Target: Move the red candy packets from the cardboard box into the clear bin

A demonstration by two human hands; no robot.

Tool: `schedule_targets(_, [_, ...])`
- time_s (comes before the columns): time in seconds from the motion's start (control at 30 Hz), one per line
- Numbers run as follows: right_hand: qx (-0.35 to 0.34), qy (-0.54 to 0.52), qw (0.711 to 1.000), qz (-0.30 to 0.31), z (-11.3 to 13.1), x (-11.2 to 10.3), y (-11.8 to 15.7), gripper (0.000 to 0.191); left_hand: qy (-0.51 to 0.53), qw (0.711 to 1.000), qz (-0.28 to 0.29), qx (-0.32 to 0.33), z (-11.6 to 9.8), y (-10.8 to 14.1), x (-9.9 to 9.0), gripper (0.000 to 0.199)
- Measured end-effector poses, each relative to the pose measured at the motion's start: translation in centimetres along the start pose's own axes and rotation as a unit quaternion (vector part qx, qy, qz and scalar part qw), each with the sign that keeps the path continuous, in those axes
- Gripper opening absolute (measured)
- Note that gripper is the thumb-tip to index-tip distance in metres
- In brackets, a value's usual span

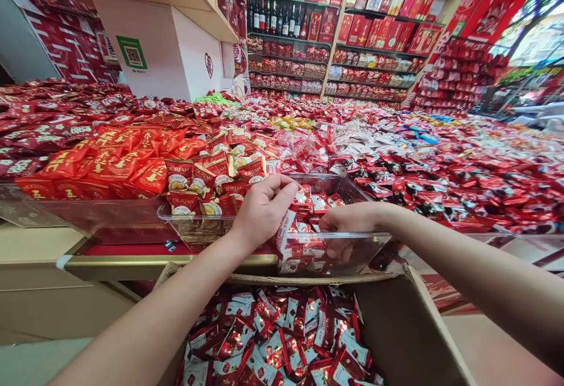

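Observation:
My left hand (267, 210) is over the left end of a clear plastic bin (370, 242), its fingers pressed together. Whatever they pinch is hidden. A red and white wrapped candy (285, 230) stands upright just below that hand, by the bin's left wall. Inside the same bin, my right hand (346, 221) is curled, its fingers low among small red and white candies (308, 248); what it grips cannot be seen. Below both arms is an open cardboard box (392, 327) holding many candies in red and white wrappers (273, 342).
Left of the bin stand a clear bin of durian candies (220, 177) and one of bright red packets (118, 163). Dark red wrapped candies (418, 189) lie to the right. A gold-edged counter (176, 259) runs behind the box. Shelves (328, 51) with bottles and red boxes rise behind.

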State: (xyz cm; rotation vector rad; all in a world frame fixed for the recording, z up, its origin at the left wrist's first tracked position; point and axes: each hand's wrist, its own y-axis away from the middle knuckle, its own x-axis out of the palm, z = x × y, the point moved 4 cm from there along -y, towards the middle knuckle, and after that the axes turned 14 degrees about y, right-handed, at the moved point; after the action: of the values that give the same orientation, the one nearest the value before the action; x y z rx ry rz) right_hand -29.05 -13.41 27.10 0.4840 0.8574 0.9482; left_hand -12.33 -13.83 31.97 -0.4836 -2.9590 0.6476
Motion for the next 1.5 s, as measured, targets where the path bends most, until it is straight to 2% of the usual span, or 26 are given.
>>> schedule_targets(0.23, [-0.018,-0.043,0.999,-0.016,-0.1,-0.1,0.3,0.041,0.001,1.000,0.000,-0.002,0.1,0.1,-0.1,0.018])
schedule_targets(0.4, [-0.001,0.014,1.000,-0.020,0.5,0.0,0.6,0.039,0.003,1.000,-0.001,-0.004,0.1,0.1,-0.1,0.018])
schedule_targets(0.47, [-0.004,0.085,0.994,-0.069,0.6,-0.5,0.5,0.035,0.013,1.000,-0.002,-0.013,0.1,0.1,-0.1,0.018])
schedule_targets(0.57, [-0.048,0.166,0.961,-0.217,1.2,-1.9,0.7,0.034,0.027,0.999,-0.009,-0.018,0.0,0.1,-0.1,0.017])
schedule_targets(0.63, [-0.110,0.103,0.945,-0.290,2.2,-2.4,1.4,0.040,0.031,0.999,-0.020,-0.014,-0.1,0.2,0.0,0.015])
schedule_targets(0.67, [-0.145,0.048,0.939,-0.307,2.8,-2.4,1.8,0.043,0.032,0.999,-0.027,-0.011,-0.1,0.2,0.0,0.015])
schedule_targets(0.73, [-0.209,-0.032,0.926,-0.313,4.4,-2.1,2.5,0.047,0.031,0.999,-0.043,-0.006,-0.1,0.1,0.0,0.016])
schedule_targets(0.87, [-0.284,-0.016,0.913,-0.293,7.4,-0.5,3.1,0.036,0.025,0.996,-0.081,0.015,0.0,0.1,-0.1,0.020])
schedule_targets(1.0, [-0.306,-0.044,0.901,-0.304,8.0,0.0,2.7,0.031,0.059,0.993,-0.099,0.024,-0.2,0.7,-0.7,0.022])
schedule_targets(1.07, [-0.302,-0.081,0.890,-0.332,7.5,-0.4,2.7,0.031,0.130,0.989,-0.069,-0.007,-0.2,1.0,-0.8,0.022])
schedule_targets(1.17, [-0.286,-0.131,0.868,-0.384,6.5,-1.2,3.4,0.032,0.244,0.968,-0.014,-0.051,-0.3,1.3,-0.5,0.026])
schedule_targets(1.23, [-0.294,-0.141,0.860,-0.393,6.2,-1.3,3.9,0.028,0.279,0.959,-0.023,-0.049,-0.5,1.4,-0.4,0.028])
schedule_targets(1.27, [-0.310,-0.134,0.856,-0.391,6.3,-1.3,4.2,0.028,0.288,0.956,-0.032,-0.049,-0.7,1.4,-0.4,0.027])
schedule_targets(1.37, [-0.383,-0.056,0.823,-0.415,7.2,-0.9,5.4,0.050,0.293,0.953,-0.023,-0.077,-1.1,1.6,0.2,0.023])
schedule_targets(1.43, [-0.400,0.027,0.801,-0.445,7.9,-0.7,6.1,0.037,0.285,0.953,-0.002,-0.106,-1.3,1.8,0.5,0.022])
schedule_targets(1.5, [-0.370,0.088,0.796,-0.471,8.3,-0.8,6.7,0.019,0.273,0.955,0.006,-0.117,-1.2,1.9,0.6,0.024])
